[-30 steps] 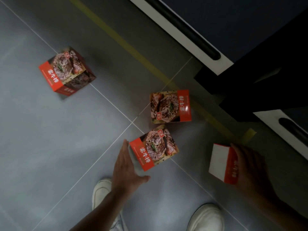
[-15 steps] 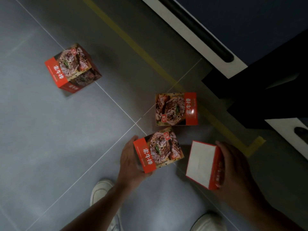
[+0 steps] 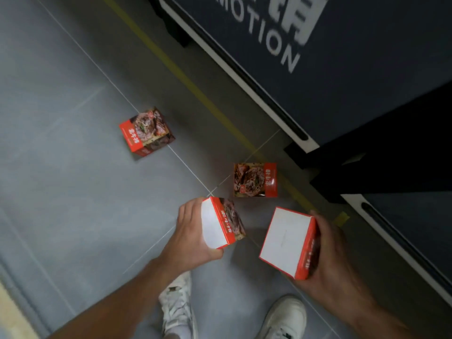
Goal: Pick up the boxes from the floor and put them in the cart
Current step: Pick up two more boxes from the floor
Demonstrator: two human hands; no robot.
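The left hand (image 3: 193, 231) grips a red box (image 3: 222, 222), fingers curled over its far side and thumb under its near corner, so the plain white face turns up toward the camera. The right hand (image 3: 327, 253) clamps a second red box (image 3: 285, 242) from its right side, white face also up, tilted, red edge against the palm. Both boxes are lifted off the grey tiled floor (image 3: 73, 192) and sit well apart from each other.

Beyond the left hand's knuckles lies open tile, with a third box (image 3: 255, 179) resting flat just past the gap between the two hands, printed meat picture up and red band on its right. Farther out, left of the left hand, a fourth box (image 3: 146, 132) stands on the floor, red band facing left. To the right of the right hand runs the white edge of a dark panel (image 3: 342, 57) lettered "MOTION", with a yellow floor line (image 3: 195, 91) alongside it. Below the hands are two white shoes (image 3: 178, 307).
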